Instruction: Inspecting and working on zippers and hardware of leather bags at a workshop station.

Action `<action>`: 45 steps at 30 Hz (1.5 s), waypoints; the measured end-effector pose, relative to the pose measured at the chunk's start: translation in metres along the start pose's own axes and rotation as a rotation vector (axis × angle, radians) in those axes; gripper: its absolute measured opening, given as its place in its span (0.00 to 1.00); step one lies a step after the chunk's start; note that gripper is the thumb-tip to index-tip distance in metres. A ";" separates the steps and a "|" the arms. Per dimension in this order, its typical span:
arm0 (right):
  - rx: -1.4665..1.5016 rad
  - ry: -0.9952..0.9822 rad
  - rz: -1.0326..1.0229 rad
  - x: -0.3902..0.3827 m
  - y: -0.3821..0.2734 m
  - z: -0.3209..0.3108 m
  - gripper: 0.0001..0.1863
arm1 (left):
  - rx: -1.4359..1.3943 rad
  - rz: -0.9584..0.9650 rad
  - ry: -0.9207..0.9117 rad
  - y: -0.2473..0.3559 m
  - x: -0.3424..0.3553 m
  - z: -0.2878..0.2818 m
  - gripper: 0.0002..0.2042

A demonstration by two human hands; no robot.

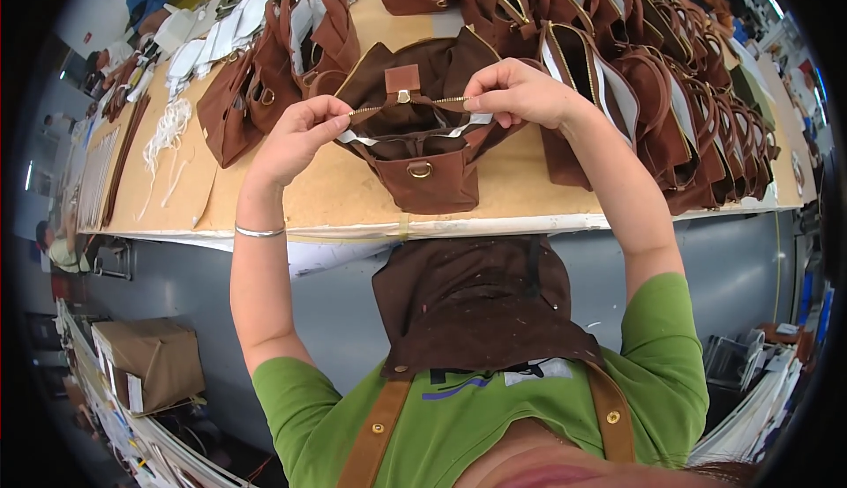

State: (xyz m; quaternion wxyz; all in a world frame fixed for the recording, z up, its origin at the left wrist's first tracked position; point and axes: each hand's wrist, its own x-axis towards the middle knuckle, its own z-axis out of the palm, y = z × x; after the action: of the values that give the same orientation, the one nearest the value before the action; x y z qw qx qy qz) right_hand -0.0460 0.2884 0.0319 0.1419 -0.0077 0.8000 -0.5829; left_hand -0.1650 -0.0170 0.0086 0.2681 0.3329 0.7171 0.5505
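While two hands pinch zipper, bag (one) gapes.

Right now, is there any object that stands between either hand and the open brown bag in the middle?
Nothing visible does. The left hand and the right hand both pinch the gold zipper of the open brown bag. Neighbouring bags stand at its sides.

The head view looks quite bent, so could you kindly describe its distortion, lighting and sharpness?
Head view: corners black, the front edge of the table bowing slightly; head view: bright light, a soft sheen on the grey floor; head view: left hand, right hand and open bag fairly sharp, the far rim softer.
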 end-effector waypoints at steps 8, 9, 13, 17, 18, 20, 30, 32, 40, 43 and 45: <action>-0.027 0.033 0.002 0.001 -0.001 -0.001 0.07 | 0.086 0.003 0.063 0.005 0.001 0.011 0.05; -0.026 0.029 0.001 0.002 0.001 -0.002 0.07 | 0.113 0.008 0.086 0.006 0.001 0.013 0.06; -0.067 0.060 -0.054 0.006 0.008 -0.007 0.08 | 0.187 0.030 0.090 0.008 0.001 0.018 0.07; -0.046 0.063 -0.051 0.003 0.007 -0.011 0.08 | 0.219 0.051 0.096 0.020 0.001 0.025 0.09; -0.043 0.064 -0.050 0.003 0.008 -0.012 0.08 | 0.217 0.046 0.114 0.022 0.000 0.026 0.09; -0.045 0.061 -0.048 0.003 0.010 -0.014 0.08 | 0.277 -0.001 0.075 0.030 0.000 0.028 0.08; -0.059 -0.072 -0.103 -0.003 0.006 -0.014 0.06 | 0.339 0.058 0.109 0.031 -0.004 0.030 0.07; -0.083 -0.204 -0.126 -0.011 -0.010 -0.003 0.07 | 0.305 0.205 0.115 0.028 -0.011 0.017 0.06; -0.430 -0.054 -0.030 0.010 -0.025 0.020 0.07 | 0.889 0.498 0.633 0.036 -0.044 0.097 0.12; -0.532 -0.063 -0.038 0.011 -0.034 0.032 0.07 | 0.834 0.372 0.568 0.024 -0.063 0.147 0.14; -0.567 -0.132 -0.118 0.018 -0.023 0.029 0.08 | 0.803 0.321 0.595 0.004 -0.064 0.162 0.14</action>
State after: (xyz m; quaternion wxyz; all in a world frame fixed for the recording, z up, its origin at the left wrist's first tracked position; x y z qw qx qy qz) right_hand -0.0603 0.2505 0.0412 0.1517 -0.1313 0.9181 -0.3417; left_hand -0.0023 0.0329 -0.0272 -0.1836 0.3445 0.8566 0.3373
